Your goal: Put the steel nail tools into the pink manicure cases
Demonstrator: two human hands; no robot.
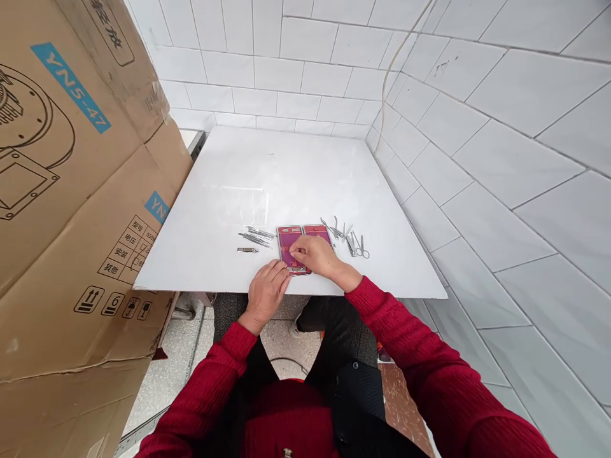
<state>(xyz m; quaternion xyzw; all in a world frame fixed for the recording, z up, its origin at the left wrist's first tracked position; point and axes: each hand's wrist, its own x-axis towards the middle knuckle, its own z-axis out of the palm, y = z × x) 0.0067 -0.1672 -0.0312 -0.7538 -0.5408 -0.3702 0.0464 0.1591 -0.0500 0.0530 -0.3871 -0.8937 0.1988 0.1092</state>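
Observation:
An opened manicure case (283, 236) with a purple lining and red edging lies near the table's front edge. My left hand (267, 289) has its fingertips closed on the case's lower left edge, beside a silver nail clipper (296, 270) in the case. Over the case's left half, my right hand (315, 254) pinches thumb and fingers together; whatever is between them is too small to make out. Several slim metal tools (255, 238) and another nail clipper (247, 250) lie left of the case. To its right are small scissors (363, 249) and several other metal implements (337, 228).
The white table (296, 165) reaches back to a tiled wall (324, 76), with another tiled wall (506, 146) close on the right. A large cardboard box (95, 191) stands along the left side. A cable (389, 73) hangs in the far right corner.

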